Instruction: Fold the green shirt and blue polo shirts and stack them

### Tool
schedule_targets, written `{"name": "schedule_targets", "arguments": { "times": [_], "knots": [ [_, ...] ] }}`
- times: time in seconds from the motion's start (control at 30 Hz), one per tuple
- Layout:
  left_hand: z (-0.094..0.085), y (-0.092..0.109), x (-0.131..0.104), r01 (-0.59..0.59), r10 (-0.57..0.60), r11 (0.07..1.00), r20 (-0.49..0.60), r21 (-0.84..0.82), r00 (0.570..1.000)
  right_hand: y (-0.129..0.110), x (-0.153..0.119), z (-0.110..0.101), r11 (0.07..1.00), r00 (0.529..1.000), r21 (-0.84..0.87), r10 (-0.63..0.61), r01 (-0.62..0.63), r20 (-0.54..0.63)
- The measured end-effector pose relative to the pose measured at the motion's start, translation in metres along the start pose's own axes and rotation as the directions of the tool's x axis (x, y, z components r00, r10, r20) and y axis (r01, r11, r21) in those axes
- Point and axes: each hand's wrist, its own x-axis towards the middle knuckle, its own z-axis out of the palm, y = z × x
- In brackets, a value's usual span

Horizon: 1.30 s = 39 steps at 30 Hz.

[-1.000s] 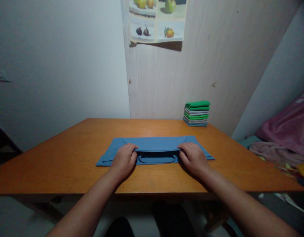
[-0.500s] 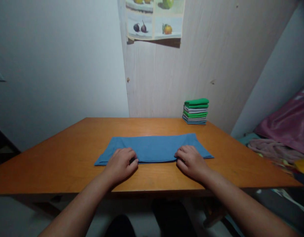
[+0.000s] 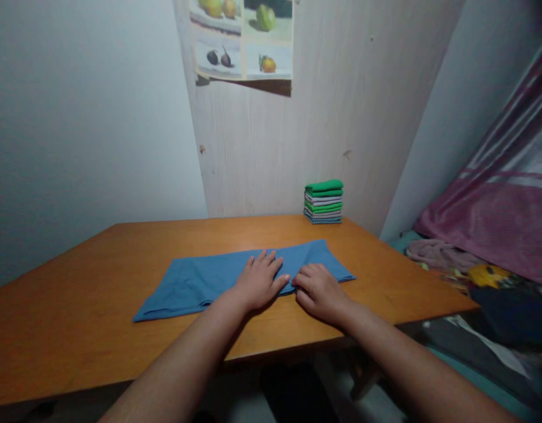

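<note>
A folded blue cloth [image 3: 195, 282] lies as a long strip across the wooden table [image 3: 94, 329], with small wrinkles on its left half. My left hand [image 3: 261, 281] rests flat on the cloth's middle, fingers spread. Just to its right, my right hand [image 3: 319, 289] has its fingers curled over the cloth's near edge, the fingertips on or under the fabric. The right end of the cloth reaches out past my right hand. Part of the near edge is hidden under my left hand and forearm.
At the table's far right stands a stack of folded cloths [image 3: 323, 202] in green, grey and blue. Fruit pictures [image 3: 244, 44] hang on the wall behind. Right of the table are a pink curtain [image 3: 495, 217] and a heap of fabrics [image 3: 438, 252].
My left hand has slid right along the cloth and opened flat near my right hand. The cloth's left part now shows wrinkles. The view has turned to the right.
</note>
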Motion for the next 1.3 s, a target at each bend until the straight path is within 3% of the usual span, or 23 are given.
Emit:
{"name": "schedule_targets", "arguments": {
  "times": [0.13,0.23,0.33,0.43,0.5,0.57,0.8,1.13,1.2,1.3],
  "knots": [
    [0.018,0.001,-0.001,0.004,-0.005,1.0,0.119,0.01,0.993,0.01,-0.006,-0.003,0.989,0.998,0.137,0.064,-0.062,-0.01],
    [0.019,-0.001,-0.003,0.008,-0.009,1.0,0.131,0.007,0.991,0.039,-0.006,-0.003,0.936,0.961,0.259,0.267,-0.239,-0.079],
    [0.016,-0.001,-0.002,0.024,-0.024,1.0,0.139,0.005,0.99,0.08,-0.001,0.0,0.812,0.824,0.295,0.554,-0.504,-0.119],
    [0.015,0.0,-0.001,0.038,-0.038,0.999,0.144,0.001,0.989,0.116,0.009,0.004,0.671,0.68,0.21,0.733,-0.712,-0.037],
    [0.016,0.0,-0.001,0.037,-0.036,0.999,0.136,-0.003,0.99,0.131,0.019,0.007,0.629,0.639,0.167,0.769,-0.76,0.011],
    [0.018,-0.001,-0.001,0.035,-0.034,0.999,0.124,-0.003,0.992,0.139,0.03,0.01,0.617,0.627,0.146,0.778,-0.773,0.033],
    [0.023,-0.003,-0.001,0.053,-0.055,0.998,0.098,0.026,0.994,0.153,0.063,0.028,0.548,0.555,0.086,0.824,-0.832,0.114],
    [0.023,-0.001,0.0,0.086,-0.089,0.996,0.115,0.033,0.989,0.148,0.056,0.03,0.517,0.516,-0.079,0.856,-0.852,0.033],
    [0.023,-0.001,0.0,0.082,-0.083,0.996,0.107,0.02,0.991,0.142,0.057,0.025,0.545,0.548,-0.106,0.836,-0.832,-0.002],
    [0.023,-0.001,0.0,0.081,-0.082,0.997,0.109,0.011,0.991,0.125,0.063,0.018,0.647,0.654,-0.125,0.756,-0.752,-0.022]
  ]
}}
